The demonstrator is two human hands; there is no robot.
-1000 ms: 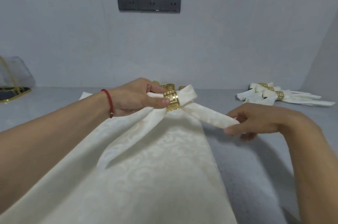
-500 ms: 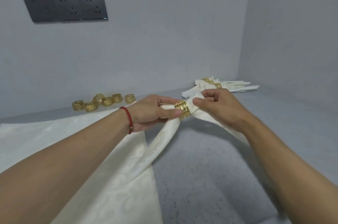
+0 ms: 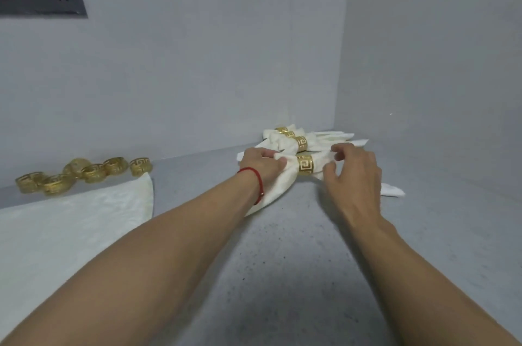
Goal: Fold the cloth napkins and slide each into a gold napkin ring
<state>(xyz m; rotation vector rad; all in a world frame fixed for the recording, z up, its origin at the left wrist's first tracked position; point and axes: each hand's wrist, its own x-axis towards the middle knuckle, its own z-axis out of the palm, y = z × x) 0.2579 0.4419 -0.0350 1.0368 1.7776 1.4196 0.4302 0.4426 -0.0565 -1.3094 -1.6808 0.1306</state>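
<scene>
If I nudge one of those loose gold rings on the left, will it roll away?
Probably some: the loose gold rings are round bands, several resting on edge. Their open cut-out walls suggest they are light, so a nudge likely slides or tips them.

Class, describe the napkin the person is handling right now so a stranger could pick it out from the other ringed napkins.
Look to the far right corner of the grey table, where ringed white napkins lie in a pile. The one meant is the nearest napkin, its gold ring facing the camera. Unlike the others, the left hand grips it, with the right hand at its other end.
</scene>
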